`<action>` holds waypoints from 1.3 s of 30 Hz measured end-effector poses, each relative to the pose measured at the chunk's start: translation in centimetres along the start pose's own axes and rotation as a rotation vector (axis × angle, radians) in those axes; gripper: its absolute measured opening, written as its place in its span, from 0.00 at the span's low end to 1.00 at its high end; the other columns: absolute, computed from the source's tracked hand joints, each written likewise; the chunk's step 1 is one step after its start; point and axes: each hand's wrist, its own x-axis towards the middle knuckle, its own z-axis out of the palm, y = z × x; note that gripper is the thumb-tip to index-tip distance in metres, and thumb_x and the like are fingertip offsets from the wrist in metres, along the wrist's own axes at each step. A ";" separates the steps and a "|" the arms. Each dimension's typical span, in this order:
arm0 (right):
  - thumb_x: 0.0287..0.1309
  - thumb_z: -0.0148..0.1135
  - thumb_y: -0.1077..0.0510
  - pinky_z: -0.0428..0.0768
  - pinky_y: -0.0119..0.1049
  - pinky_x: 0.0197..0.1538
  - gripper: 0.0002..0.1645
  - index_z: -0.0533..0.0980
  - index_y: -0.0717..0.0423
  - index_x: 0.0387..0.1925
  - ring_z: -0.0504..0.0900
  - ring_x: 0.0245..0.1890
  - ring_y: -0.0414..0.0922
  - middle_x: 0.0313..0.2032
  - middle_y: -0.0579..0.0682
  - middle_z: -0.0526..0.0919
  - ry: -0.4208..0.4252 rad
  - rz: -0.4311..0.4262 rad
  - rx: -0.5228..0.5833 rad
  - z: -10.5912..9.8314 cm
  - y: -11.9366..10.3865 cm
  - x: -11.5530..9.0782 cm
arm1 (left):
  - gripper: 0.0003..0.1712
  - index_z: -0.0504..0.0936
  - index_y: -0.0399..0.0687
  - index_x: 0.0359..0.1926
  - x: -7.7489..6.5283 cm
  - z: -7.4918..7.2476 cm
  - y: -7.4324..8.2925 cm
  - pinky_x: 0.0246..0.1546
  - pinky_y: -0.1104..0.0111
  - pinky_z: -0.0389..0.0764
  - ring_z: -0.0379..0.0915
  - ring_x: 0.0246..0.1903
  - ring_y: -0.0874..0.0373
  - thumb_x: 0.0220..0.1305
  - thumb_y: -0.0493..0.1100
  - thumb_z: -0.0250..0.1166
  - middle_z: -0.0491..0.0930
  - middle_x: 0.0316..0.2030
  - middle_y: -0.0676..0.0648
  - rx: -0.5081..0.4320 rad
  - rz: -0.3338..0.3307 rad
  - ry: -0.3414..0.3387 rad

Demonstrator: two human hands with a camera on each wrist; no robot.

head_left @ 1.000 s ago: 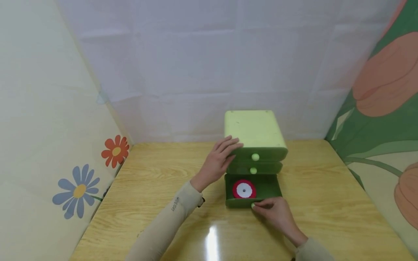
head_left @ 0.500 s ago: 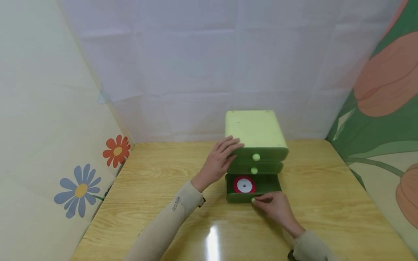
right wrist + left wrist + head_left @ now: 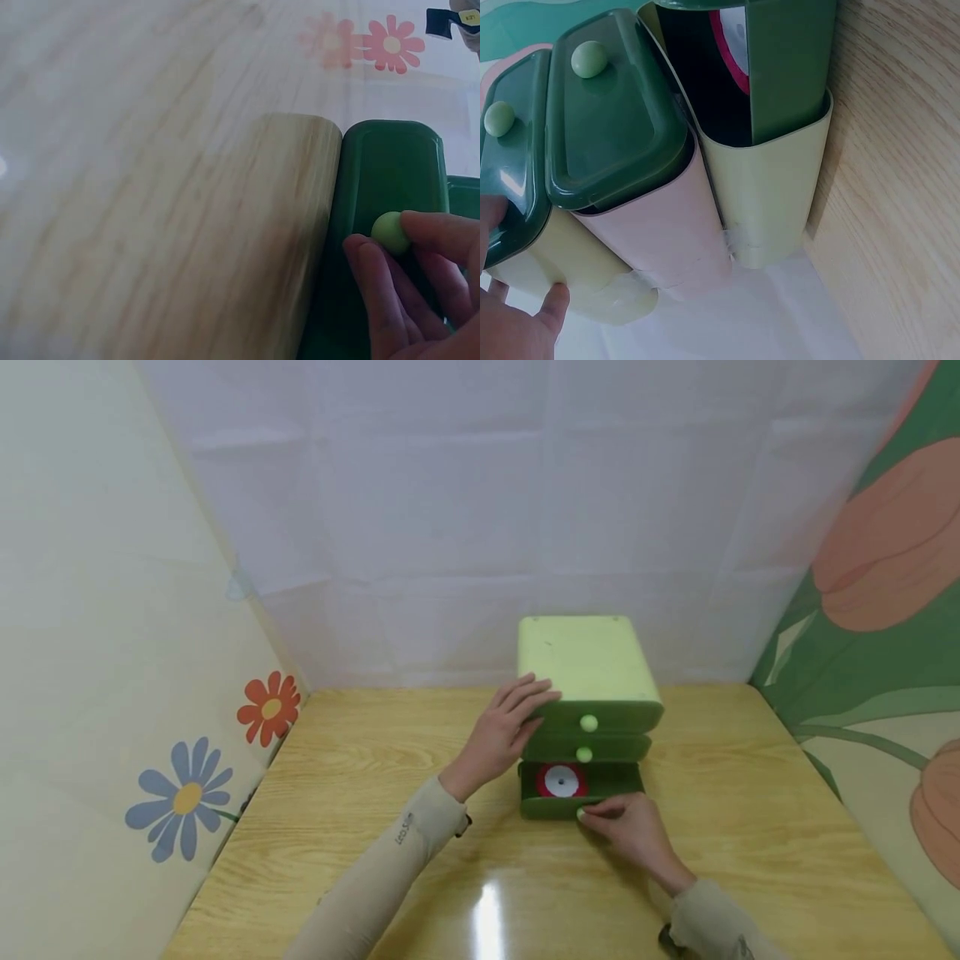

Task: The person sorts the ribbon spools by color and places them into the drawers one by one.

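A small drawer cabinet (image 3: 588,656) with a pale green top and dark green drawer fronts stands on the table. Its bottom drawer (image 3: 543,809) is pulled partway out and holds a red disc with a scalloped white centre (image 3: 555,781), also partly visible in the left wrist view. My right hand (image 3: 637,835) pinches this drawer's round light green knob (image 3: 390,232) between thumb and fingers. On the cabinet's front left corner rests my left hand (image 3: 495,735), fingers laid over the top edge and thumb against the top drawer's front. The upper two drawers are in, each with a round knob.
The wooden table (image 3: 360,777) surrounds the cabinet. A white sheet (image 3: 420,527) hangs behind it. Flower-patterned panels rise at the left (image 3: 90,652) and right (image 3: 892,693). In the left wrist view, the cabinet's sides are cream and pink (image 3: 656,240).
The bottom drawer has slid inward, away from me, with the red and white disc in it. My right hand has moved forward with its knob. The left hand stays on the cabinet corner.
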 end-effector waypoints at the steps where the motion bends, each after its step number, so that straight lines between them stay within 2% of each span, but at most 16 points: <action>1: 0.51 0.81 0.57 0.83 0.31 0.42 0.04 0.91 0.49 0.30 0.87 0.35 0.39 0.32 0.47 0.92 -0.001 -0.002 0.001 0.0 0.1 0.1 | 0.27 0.72 0.53 0.73 0.0 0.0 0.0 0.80 0.63 0.56 0.55 0.79 0.51 0.77 0.38 0.60 0.69 0.74 0.48 -0.001 -0.002 -0.002; 8: 0.51 0.81 0.57 0.83 0.32 0.43 0.04 0.91 0.50 0.31 0.88 0.36 0.40 0.32 0.48 0.92 -0.002 -0.047 -0.007 -0.1 0.1 0.8 | 0.27 0.72 0.53 0.73 0.1 0.0 0.0 0.80 0.63 0.55 0.55 0.79 0.51 0.76 0.38 0.61 0.69 0.74 0.49 -0.001 -0.002 -0.006; 21: 0.52 0.80 0.57 0.84 0.31 0.41 0.04 0.91 0.51 0.31 0.88 0.35 0.40 0.33 0.49 0.92 -0.009 -0.051 -0.005 -0.2 -0.1 1.5 | 0.27 0.72 0.53 0.72 0.1 -0.1 -0.1 0.80 0.63 0.55 0.55 0.79 0.52 0.76 0.37 0.61 0.69 0.73 0.49 -0.010 -0.004 -0.003; 30: 0.53 0.80 0.58 0.86 0.41 0.49 0.03 0.90 0.51 0.31 0.88 0.39 0.44 0.35 0.50 0.92 -0.011 -0.074 -0.013 -0.2 -0.1 2.7 | 0.27 0.72 0.53 0.73 0.1 -0.2 0.0 0.80 0.64 0.57 0.56 0.78 0.52 0.75 0.38 0.62 0.70 0.73 0.49 -0.003 0.005 -0.003; 36: 0.55 0.78 0.59 0.86 0.34 0.42 0.03 0.91 0.52 0.33 0.89 0.37 0.43 0.35 0.51 0.92 -0.028 -0.094 0.002 -0.2 -0.2 3.2 | 0.28 0.72 0.52 0.73 0.0 -0.3 0.1 0.79 0.63 0.59 0.57 0.78 0.50 0.75 0.37 0.62 0.70 0.73 0.48 -0.002 0.023 0.006; 39: 0.55 0.78 0.59 0.86 0.33 0.42 0.03 0.91 0.53 0.33 0.89 0.36 0.43 0.35 0.52 0.92 -0.024 -0.111 0.002 -0.1 -0.2 3.4 | 0.28 0.72 0.52 0.73 0.0 -0.2 0.0 0.79 0.63 0.59 0.57 0.78 0.50 0.75 0.37 0.62 0.70 0.73 0.47 0.000 0.027 0.009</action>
